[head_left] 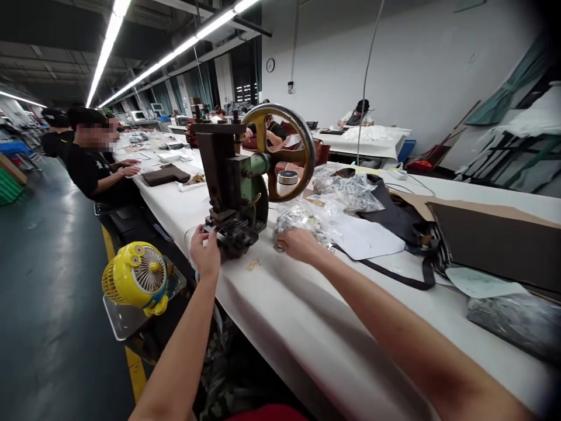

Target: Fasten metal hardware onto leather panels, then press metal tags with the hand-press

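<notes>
A hand press (232, 175) with a dark iron body, a green side part and a large handwheel (312, 152) stands on the white-covered table. My left hand (205, 252) is at the left side of its lower die block (236, 234), thumb and fingers pinched together; whatever they hold is too small to name. To the right of the press, my right hand (300, 244) reaches into the near edge of a clear plastic bag (302, 215) full of small shiny metal pieces. Its fingers are curled, with the tips hidden among the pieces.
A yellow fan (135, 278) sits on a stool at the left. White paper (368, 237), a black strap (394, 273) and a dark box (491, 240) lie to the right. A white jar (287, 184) stands behind the wheel. Co-workers sit farther along the tables.
</notes>
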Motion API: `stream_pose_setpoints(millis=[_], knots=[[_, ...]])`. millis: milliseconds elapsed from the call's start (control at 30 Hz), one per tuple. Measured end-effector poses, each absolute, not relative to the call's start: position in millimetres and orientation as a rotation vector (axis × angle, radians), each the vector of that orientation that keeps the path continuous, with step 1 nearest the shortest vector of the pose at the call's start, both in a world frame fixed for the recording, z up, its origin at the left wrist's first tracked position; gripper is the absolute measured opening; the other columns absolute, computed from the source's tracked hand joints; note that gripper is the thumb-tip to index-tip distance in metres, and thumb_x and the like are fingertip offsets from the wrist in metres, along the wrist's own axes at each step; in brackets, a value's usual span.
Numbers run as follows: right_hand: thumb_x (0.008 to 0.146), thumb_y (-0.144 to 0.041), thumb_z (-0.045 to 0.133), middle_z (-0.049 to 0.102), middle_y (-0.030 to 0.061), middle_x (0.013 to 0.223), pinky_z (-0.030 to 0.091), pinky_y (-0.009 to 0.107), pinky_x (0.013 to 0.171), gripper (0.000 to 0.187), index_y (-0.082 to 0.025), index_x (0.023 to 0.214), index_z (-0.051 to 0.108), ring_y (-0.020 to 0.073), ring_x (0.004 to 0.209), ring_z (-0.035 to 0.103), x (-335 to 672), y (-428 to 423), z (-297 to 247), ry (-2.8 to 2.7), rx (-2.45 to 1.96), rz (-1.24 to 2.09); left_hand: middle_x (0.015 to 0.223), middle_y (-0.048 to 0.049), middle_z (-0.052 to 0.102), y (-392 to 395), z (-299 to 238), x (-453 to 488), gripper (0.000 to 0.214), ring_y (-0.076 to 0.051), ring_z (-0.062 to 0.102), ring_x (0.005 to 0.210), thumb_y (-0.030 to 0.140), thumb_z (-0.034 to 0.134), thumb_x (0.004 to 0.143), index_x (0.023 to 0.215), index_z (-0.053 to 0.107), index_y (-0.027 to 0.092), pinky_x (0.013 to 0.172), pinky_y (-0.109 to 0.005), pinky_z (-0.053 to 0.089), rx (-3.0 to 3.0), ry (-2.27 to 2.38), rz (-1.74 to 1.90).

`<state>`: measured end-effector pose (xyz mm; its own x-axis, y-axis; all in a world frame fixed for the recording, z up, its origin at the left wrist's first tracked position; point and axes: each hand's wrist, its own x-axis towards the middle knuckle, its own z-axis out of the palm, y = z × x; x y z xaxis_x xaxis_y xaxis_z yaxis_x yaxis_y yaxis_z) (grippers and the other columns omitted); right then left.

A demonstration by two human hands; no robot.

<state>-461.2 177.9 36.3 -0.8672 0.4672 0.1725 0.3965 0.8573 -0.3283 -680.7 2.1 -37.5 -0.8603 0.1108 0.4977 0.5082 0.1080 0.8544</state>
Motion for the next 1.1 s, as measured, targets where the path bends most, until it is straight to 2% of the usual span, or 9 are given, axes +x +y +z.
stream_pose_setpoints(millis=[133,300,533,633,700,800,867,967,1100], knots=[[0.093,-0.026,0.063,0.07,0.0172,0.115,0.051,0.036,0.082,0.027,-0.017,0.114,0.077,0.0351,0.108,0.065,-453,165,-7,-2.869,-0.666,0.26,0.128,-0.0112,0.07,-62,-86,-675,0.022,-0.029,0.065,0.12,0.038,0.059,0.089,0.075,0.063,0.022,0.109,-0.047,0.047,-0.697,-2.185,-1.643],[0.1,-0.027,0.051,0.07,0.0135,0.117,0.049,0.032,0.084,0.03,-0.02,0.117,0.074,0.0301,0.112,0.063,-451,165,-17,-2.886,-0.607,0.272,0.118,-0.0151,0.071,-117,-135,-659,0.031,-0.036,0.064,0.114,0.05,0.057,0.091,0.087,0.068,0.021,0.104,-0.059,0.048,-0.778,-2.439,-1.286],[0.101,-0.018,0.043,0.072,0.0123,0.12,0.05,0.032,0.09,0.034,-0.017,0.119,0.072,0.0261,0.107,0.068,-441,162,-16,-2.764,-0.583,0.48,0.111,-0.0085,0.069,-68,-73,-588,0.027,-0.021,0.067,0.094,0.04,0.056,0.099,0.115,0.068,0.022,0.08,-0.034,0.059,-1.29,-2.163,-1.507],[0.102,-0.019,0.041,0.074,0.0093,0.117,0.051,0.029,0.092,0.032,-0.018,0.116,0.071,0.0218,0.105,0.069,-439,153,-8,-2.717,-0.465,0.596,0.12,-0.0084,0.067,-32,-44,-569,0.038,-0.02,0.068,0.097,0.037,0.058,0.099,0.135,0.06,0.024,0.083,-0.033,0.06,-1.6,-2.124,-1.422],[0.101,-0.02,0.045,0.075,0.0079,0.112,0.052,0.028,0.089,0.027,-0.019,0.113,0.069,0.0202,0.101,0.07,-440,144,-4,-2.638,-0.33,0.741,0.118,-0.008,0.069,-14,-32,-565,0.042,-0.022,0.068,0.1,0.033,0.06,0.098,0.139,0.059,0.025,0.088,-0.037,0.059,-1.719,-2.104,-1.365],[0.098,-0.028,0.054,0.076,0.0055,0.097,0.053,0.029,0.08,0.016,-0.021,0.108,0.064,0.0192,0.085,0.07,-443,131,-3,-2.4,-0.237,1.068,0.097,-0.0049,0.074,-1,-23,-566,0.035,-0.022,0.068,0.087,0.026,0.062,0.095,0.13,0.068,0.026,0.081,-0.037,0.058,-1.795,-2.122,-1.383],[0.096,-0.037,0.057,0.073,0.0033,0.085,0.053,0.029,0.072,0.017,-0.021,0.104,0.061,0.0181,0.075,0.068,-445,127,-7,-2.279,-0.277,1.24,0.086,-0.0021,0.073,-3,-20,-567,0.025,-0.019,0.067,0.078,0.025,0.064,0.094,0.116,0.075,0.027,0.073,-0.033,0.056,-1.83,-2.123,-1.45],[0.097,-0.046,0.054,0.069,0.0019,0.077,0.051,0.028,0.068,0.025,-0.021,0.1,0.06,0.0168,0.069,0.064,-446,128,-15,-2.218,-0.338,1.36,0.087,-0.0018,0.075,-17,-19,-571,0.014,-0.018,0.068,0.079,0.029,0.067,0.094,0.1,0.079,0.026,0.069,-0.029,0.055,-1.737,-2.063,-1.63],[0.097,-0.04,0.053,0.071,0.0031,0.082,0.047,0.027,0.067,0.023,-0.02,0.1,0.064,0.0167,0.071,0.063,-445,134,-22,-2.383,-0.404,1.221,0.091,-0.0046,0.071,-37,-17,-595,0.021,-0.019,0.067,0.085,0.037,0.064,0.097,0.098,0.08,0.024,0.068,-0.028,0.054,-1.358,-1.98,-1.66]])
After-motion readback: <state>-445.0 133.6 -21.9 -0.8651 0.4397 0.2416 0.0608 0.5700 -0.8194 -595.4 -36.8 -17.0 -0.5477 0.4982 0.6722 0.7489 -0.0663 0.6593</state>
